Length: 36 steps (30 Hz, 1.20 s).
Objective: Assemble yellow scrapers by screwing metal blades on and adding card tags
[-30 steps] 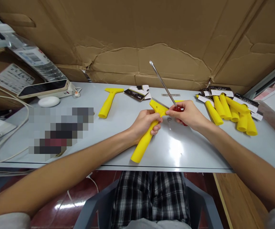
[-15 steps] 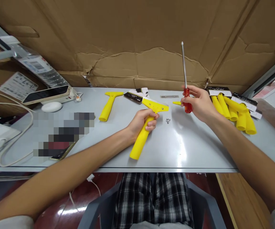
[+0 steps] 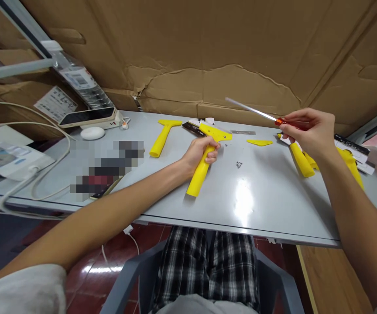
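My left hand is wrapped round the handle of a yellow scraper, near its wide head, over the table. A screw shows in that head. In my right hand is a screwdriver, gripped by its red handle, raised above the table with the shaft pointing left. A small pile of screws lies right of the scraper. Behind it are a flat yellow plate and a thin metal blade. A second yellow scraper lies to the left.
More yellow handles and black-and-white packaging lie at the right, partly behind my right arm. A phone, a white oval object and cables are at the left. Cardboard stands along the back edge.
My right hand has moved right with the screwdriver, which has tipped from upright to pointing left. The yellow plate is now uncovered on the table. My left hand still grips the scraper.
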{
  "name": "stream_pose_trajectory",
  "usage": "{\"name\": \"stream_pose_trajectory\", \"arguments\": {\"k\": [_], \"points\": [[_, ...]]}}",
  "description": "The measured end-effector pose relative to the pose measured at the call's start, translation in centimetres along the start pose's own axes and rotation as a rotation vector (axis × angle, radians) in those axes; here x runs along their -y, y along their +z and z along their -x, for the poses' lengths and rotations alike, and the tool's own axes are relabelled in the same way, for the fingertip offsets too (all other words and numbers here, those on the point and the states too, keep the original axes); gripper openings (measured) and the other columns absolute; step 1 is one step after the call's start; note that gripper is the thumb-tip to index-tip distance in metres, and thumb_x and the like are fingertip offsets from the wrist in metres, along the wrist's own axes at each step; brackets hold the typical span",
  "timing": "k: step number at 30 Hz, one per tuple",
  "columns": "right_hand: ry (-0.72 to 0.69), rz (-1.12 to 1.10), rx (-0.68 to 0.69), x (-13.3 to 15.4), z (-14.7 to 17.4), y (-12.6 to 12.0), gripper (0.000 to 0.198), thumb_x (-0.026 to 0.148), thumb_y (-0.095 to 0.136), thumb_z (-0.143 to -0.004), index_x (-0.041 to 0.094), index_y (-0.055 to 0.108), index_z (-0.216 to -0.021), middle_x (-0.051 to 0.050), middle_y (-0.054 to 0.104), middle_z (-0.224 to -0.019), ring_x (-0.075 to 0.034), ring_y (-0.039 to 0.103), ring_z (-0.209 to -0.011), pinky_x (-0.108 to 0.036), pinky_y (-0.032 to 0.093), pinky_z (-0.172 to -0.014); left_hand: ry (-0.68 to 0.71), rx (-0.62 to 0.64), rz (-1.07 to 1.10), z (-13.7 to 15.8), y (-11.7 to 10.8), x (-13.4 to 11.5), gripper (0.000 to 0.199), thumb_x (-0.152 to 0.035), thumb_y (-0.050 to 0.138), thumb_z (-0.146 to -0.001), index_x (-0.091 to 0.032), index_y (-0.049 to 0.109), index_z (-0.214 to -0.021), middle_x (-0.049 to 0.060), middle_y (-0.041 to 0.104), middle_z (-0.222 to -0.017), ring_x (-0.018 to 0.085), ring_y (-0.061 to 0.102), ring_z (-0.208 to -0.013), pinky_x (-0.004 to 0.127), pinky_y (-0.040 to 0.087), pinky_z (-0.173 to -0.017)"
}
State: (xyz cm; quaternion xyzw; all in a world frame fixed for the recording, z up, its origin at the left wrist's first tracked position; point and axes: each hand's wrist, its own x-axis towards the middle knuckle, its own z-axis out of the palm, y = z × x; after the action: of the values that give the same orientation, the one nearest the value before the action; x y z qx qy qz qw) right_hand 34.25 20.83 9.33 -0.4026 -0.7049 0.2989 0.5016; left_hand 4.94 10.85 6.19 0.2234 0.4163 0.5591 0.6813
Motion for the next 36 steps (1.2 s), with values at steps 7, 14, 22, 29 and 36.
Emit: {"name": "stream_pose_trajectory", "arguments": {"k": [7, 14, 22, 29, 36], "points": [[-0.27, -0.045, -0.237, 0.7, -0.9, -1.0, 0.044, 0.029, 0.088, -0.063, 0.013, 0.056, -0.086, -0.006, 0.07, -0.089, -0.014, 0.069, -0.063, -0.022, 0.054, -0.049, 0.011, -0.099, 0.094, 0.0, 0.3, 0.0, 0.017, -0.004, 0.059, -0.073, -0.017, 0.049, -0.076, -0.001, 0.056, -0.068, 0.0, 0.038, -0.041, 0.01, 0.026, -0.034], [-0.282, -0.175, -0.131, 1.5, -1.2, -1.5, 0.051, 0.028, 0.085, -0.059, 0.021, 0.045, -0.089, -0.004, 0.065, -0.072, -0.013, 0.054, -0.045, -0.026, 0.035, -0.037, 0.011, -0.135, 0.038, 0.3, 0.5, 0.3, 0.017, -0.004, 0.06, -0.072, -0.017, 0.049, -0.076, -0.002, 0.055, -0.064, 0.0, 0.037, -0.041, 0.012, 0.026, -0.035], [-0.26, -0.164, -0.109, 0.4, -1.3, -1.6, 0.054, 0.026, 0.086, -0.057, 0.02, 0.045, -0.091, -0.006, 0.066, -0.075, -0.01, 0.051, -0.046, -0.024, 0.033, -0.043, 0.08, -0.121, -0.015, 0.3, 0.4, 0.6, 0.018, -0.004, 0.062, -0.068, -0.017, 0.051, -0.074, -0.001, 0.057, -0.068, 0.001, 0.04, -0.043, 0.013, 0.026, -0.035], [-0.216, -0.159, -0.048, 0.8, -0.8, -1.1, 0.05, 0.024, 0.083, -0.06, 0.02, 0.042, -0.089, -0.003, 0.066, -0.075, -0.01, 0.051, -0.047, -0.026, 0.036, -0.042, 0.115, -0.11, -0.07, 0.5, 0.5, 0.8, 0.015, -0.006, 0.063, -0.069, -0.016, 0.052, -0.071, 0.001, 0.058, -0.07, 0.002, 0.041, -0.044, 0.014, 0.027, -0.036], [-0.185, -0.159, -0.063, 1.1, -0.8, -0.9, 0.053, 0.025, 0.084, -0.057, 0.02, 0.041, -0.087, -0.002, 0.066, -0.074, -0.009, 0.051, -0.046, -0.024, 0.036, -0.041, 0.13, -0.113, -0.11, 0.4, 0.5, 0.9, 0.016, -0.006, 0.063, -0.068, -0.017, 0.051, -0.07, 0.001, 0.057, -0.068, 0.003, 0.042, -0.045, 0.016, 0.026, -0.036]]}}
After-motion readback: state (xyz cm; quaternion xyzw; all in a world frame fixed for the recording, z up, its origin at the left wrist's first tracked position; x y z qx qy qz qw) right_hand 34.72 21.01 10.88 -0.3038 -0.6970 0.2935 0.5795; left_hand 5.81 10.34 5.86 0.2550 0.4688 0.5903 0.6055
